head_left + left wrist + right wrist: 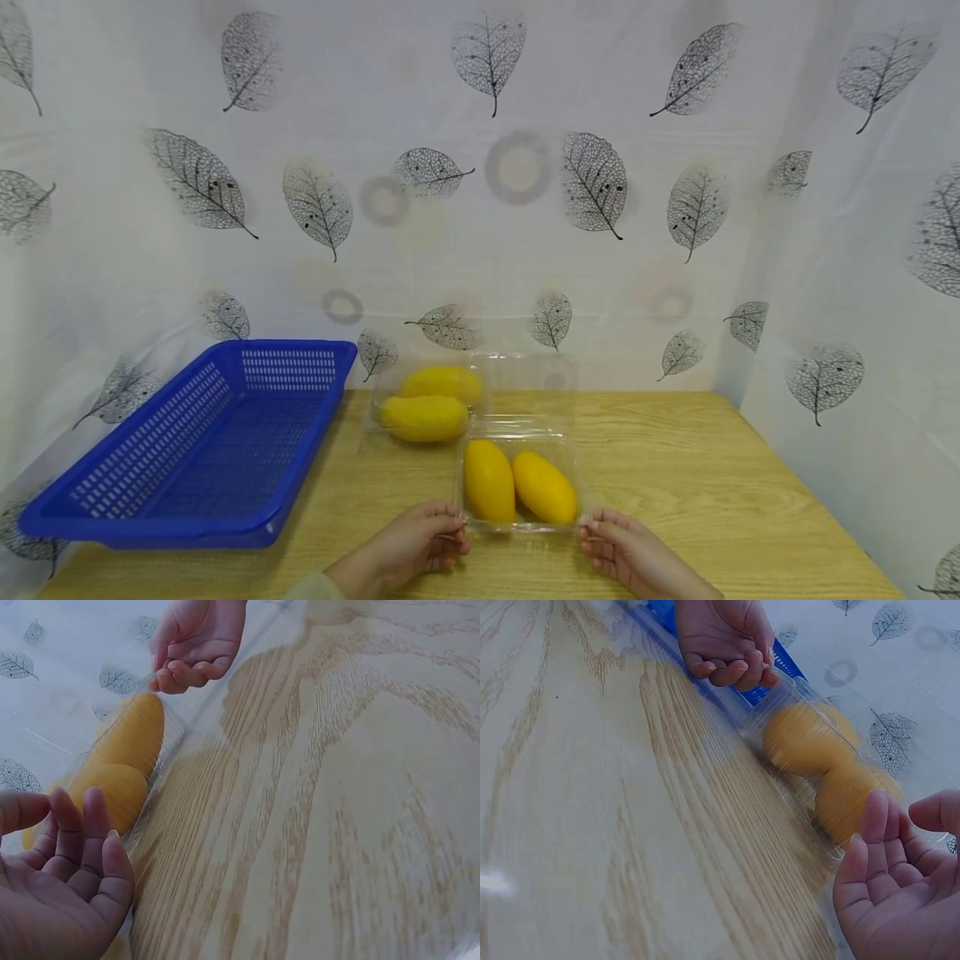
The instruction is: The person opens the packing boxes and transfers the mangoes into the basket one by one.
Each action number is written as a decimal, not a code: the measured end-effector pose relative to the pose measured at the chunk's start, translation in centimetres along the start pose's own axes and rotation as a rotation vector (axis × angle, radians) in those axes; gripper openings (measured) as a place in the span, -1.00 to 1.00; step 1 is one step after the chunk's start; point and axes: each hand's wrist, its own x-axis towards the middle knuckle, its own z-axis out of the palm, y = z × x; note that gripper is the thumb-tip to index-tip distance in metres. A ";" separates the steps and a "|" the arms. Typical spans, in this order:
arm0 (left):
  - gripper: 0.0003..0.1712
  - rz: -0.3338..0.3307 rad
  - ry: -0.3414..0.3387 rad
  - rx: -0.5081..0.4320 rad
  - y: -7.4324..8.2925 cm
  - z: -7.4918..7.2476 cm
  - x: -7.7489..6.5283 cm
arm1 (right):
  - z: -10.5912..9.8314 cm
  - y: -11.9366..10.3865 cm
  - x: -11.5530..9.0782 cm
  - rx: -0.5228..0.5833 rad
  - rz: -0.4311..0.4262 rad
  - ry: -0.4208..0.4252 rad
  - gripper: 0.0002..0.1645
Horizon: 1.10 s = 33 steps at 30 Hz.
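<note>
Pinching the near corners of a glossy clear-plastic box (534, 527) — left hand (416, 542) at one, right hand (630, 552) at the other. Containing two smooth yellow fruits (489, 483) (plump, mango-shaped), with lid (534, 379) upright behind. Located mid-desk (675, 458), over visible wood grain — near a second clear box (387, 385) with two paler fruits (424, 419), right of a perforated blue plastic basket (157, 527).

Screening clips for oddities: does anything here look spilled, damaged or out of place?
Nothing stands out. Two yellow oval mangoes sit inside the open, clear plastic clamshell box, its near corners pinched by the left hand and right hand; no spill or damage shows.
</note>
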 end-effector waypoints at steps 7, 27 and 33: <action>-0.86 -0.012 0.001 0.010 0.0 0.0 0.0 | 0.2 -0.1 -0.1 -0.017 0.012 0.005 -0.77; -0.74 0.099 0.034 0.168 0.1 -0.2 -1.0 | 0.4 -0.1 -0.6 -0.078 0.002 0.076 -0.75; -0.70 0.129 0.068 0.258 0.7 -0.3 -1.4 | 0.4 -0.1 -0.8 -0.082 0.015 0.133 -0.75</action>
